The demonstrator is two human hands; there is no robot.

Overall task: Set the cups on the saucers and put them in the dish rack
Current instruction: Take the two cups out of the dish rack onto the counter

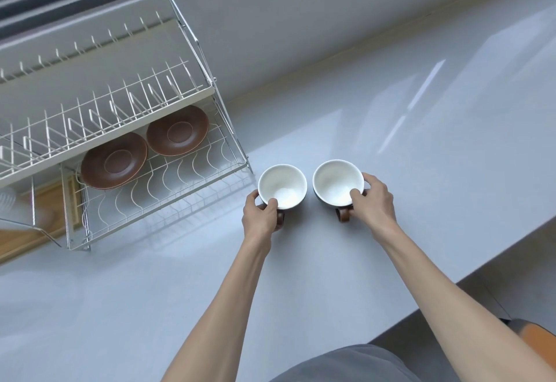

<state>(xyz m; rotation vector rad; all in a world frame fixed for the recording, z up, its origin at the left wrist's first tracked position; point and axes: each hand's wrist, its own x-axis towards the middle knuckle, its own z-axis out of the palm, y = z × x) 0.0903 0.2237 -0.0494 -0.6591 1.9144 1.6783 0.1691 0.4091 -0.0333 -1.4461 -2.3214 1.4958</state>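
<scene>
Two cups, white inside and dark brown outside, stand upright side by side on the grey counter. My left hand [262,216] grips the left cup [282,184] at its near rim, thumb inside. My right hand [371,201] grips the right cup [337,180] the same way, beside its brown handle. Two brown saucers lie flat on the lower tier of the white wire dish rack [168,198]: the left saucer [112,163] and the right saucer [177,130]. Both saucers are bare.
The rack's upper tier [99,117] of plate slots overhangs the saucers' far halves. A wooden board [36,231] lies under the rack's left end. The counter edge runs at the right, with floor and an orange object [538,336] beyond.
</scene>
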